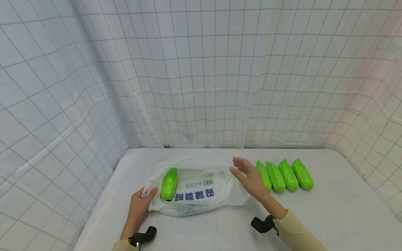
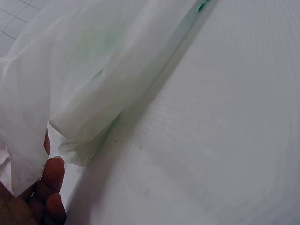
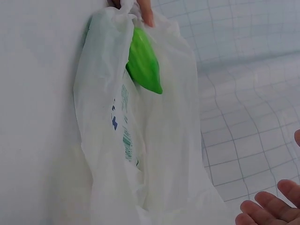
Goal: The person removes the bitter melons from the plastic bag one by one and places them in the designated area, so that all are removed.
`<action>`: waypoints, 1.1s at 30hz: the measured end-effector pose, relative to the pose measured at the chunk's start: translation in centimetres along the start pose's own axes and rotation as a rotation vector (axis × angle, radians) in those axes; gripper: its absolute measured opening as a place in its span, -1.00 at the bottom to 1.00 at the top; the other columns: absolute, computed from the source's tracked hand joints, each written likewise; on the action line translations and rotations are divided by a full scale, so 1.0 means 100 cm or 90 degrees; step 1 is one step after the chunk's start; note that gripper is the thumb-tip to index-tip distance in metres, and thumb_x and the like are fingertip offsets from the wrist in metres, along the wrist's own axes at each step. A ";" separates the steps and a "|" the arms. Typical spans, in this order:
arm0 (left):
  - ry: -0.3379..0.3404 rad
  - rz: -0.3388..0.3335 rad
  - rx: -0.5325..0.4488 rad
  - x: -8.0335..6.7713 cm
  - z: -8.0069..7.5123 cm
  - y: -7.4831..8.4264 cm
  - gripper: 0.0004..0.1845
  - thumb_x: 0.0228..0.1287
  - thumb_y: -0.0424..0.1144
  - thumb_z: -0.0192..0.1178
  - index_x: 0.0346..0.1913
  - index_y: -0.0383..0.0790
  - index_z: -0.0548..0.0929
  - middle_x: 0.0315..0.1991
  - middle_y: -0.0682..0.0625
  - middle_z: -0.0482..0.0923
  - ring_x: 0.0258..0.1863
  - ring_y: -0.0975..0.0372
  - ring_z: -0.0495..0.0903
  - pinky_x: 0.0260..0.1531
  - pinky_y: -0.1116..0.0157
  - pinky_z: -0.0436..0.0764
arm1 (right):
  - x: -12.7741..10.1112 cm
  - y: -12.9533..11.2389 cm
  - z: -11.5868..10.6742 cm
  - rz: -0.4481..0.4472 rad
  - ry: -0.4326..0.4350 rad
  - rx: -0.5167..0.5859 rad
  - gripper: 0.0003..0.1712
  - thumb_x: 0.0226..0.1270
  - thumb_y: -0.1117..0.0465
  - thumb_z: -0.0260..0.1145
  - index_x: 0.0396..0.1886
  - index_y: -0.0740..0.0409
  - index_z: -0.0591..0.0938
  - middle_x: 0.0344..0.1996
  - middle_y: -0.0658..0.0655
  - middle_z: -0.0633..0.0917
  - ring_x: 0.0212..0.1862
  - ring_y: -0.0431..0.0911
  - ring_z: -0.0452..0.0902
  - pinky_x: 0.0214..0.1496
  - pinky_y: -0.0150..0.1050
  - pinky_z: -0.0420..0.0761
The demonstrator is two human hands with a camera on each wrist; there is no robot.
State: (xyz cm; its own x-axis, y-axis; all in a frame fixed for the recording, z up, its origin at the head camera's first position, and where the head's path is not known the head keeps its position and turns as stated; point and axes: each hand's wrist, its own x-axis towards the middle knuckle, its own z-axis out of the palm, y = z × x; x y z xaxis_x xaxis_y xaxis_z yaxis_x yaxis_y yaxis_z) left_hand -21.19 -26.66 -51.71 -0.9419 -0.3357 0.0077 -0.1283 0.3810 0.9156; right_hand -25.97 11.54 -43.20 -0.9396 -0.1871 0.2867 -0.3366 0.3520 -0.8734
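Observation:
A white plastic bag with blue printed characters lies spread on the table, its mouth held apart. Inside at its left end rests a glossy green fruit-like piece, pointed at one end. My left hand pinches the left edge of the bag between thumb and fingers; the left wrist view shows the fingertips against the thin plastic. At the right end my right hand is raised above the bag's edge, fingers extended and apart, holding nothing. Its fingers show at the lower right of the right wrist view.
Several matching green pieces stand in a row on the table, just right of my right hand. The white table ends at a gridded curtain at the back, with more curtain on both sides.

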 end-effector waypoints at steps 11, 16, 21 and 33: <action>0.000 0.005 0.001 0.001 0.001 -0.004 -0.44 0.17 0.11 0.20 0.00 -0.32 0.59 -0.23 -0.13 0.63 -0.38 0.27 0.48 -0.31 0.38 0.46 | 0.004 -0.007 0.028 0.013 -0.054 0.006 -0.40 0.23 -0.16 0.22 0.17 0.05 0.45 0.14 0.01 0.52 0.19 -0.07 0.41 0.19 -0.12 0.37; -0.002 0.003 -0.001 0.001 0.000 -0.004 -0.44 0.16 0.12 0.21 -0.01 -0.32 0.60 -0.25 -0.11 0.63 -0.39 0.27 0.47 -0.32 0.38 0.45 | 0.007 -0.009 0.039 0.000 -0.067 0.017 -0.43 0.24 -0.11 0.24 0.17 0.06 0.46 0.13 0.01 0.53 0.17 -0.07 0.43 0.18 -0.12 0.38; -0.003 -0.002 -0.005 0.001 0.000 -0.003 -0.45 0.17 0.12 0.20 -0.02 -0.32 0.60 -0.26 -0.10 0.62 -0.39 0.28 0.47 -0.32 0.39 0.44 | 0.010 -0.014 0.048 -0.009 -0.086 0.021 -0.44 0.25 -0.06 0.25 0.16 0.11 0.46 0.11 0.04 0.54 0.16 -0.04 0.44 0.18 -0.11 0.39; 0.000 0.001 0.006 0.002 -0.001 -0.002 -0.45 0.17 0.12 0.20 -0.02 -0.31 0.60 -0.23 -0.12 0.63 -0.38 0.27 0.47 -0.30 0.38 0.44 | 0.018 -0.022 0.070 -0.021 -0.164 0.025 -0.49 0.28 -0.06 0.22 0.13 0.11 0.49 0.10 0.11 0.55 0.14 -0.02 0.45 0.18 -0.07 0.37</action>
State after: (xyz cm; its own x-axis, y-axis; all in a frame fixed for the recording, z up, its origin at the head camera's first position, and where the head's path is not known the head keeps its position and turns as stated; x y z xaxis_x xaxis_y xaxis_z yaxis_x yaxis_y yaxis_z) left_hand -21.28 -26.91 -51.87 -0.9423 -0.3346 0.0093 -0.1295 0.3901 0.9116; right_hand -26.53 4.02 -43.55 -0.8796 -0.4272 0.2093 -0.3590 0.3075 -0.8812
